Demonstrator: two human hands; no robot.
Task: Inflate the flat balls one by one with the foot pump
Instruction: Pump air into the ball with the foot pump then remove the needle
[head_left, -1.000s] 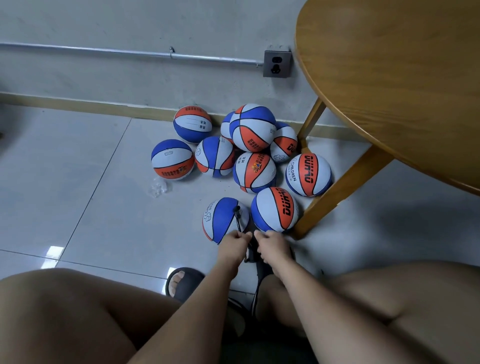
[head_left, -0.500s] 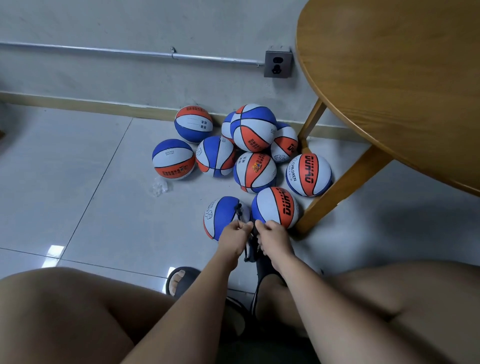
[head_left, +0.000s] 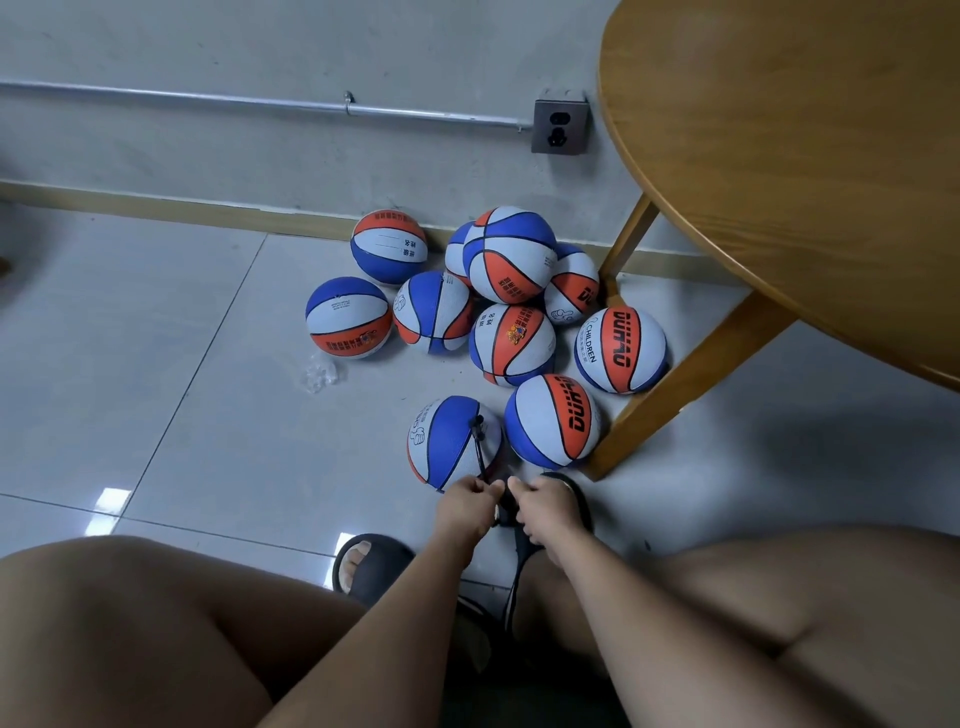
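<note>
A blue, white and orange ball (head_left: 447, 441) lies on the floor just in front of me with a black hose (head_left: 479, 447) plugged into its top. The hose runs down to a black pump (head_left: 506, 512), which is mostly hidden between my hands. My left hand (head_left: 467, 501) and my right hand (head_left: 549, 503) are side by side, fingers curled round the pump's handle. Several more balls of the same colours (head_left: 511, 345) are piled behind, against the wall.
A round wooden table (head_left: 779, 171) overhangs on the right, and its leg (head_left: 675, 384) slants down beside the nearest balls. My bare knees fill the bottom, with a black slipper (head_left: 371, 566) on the left foot. Crumpled clear plastic (head_left: 321, 373) lies on the tiles.
Both hands rose a little on the pump handle and then came back down. The balls stayed where they were.
</note>
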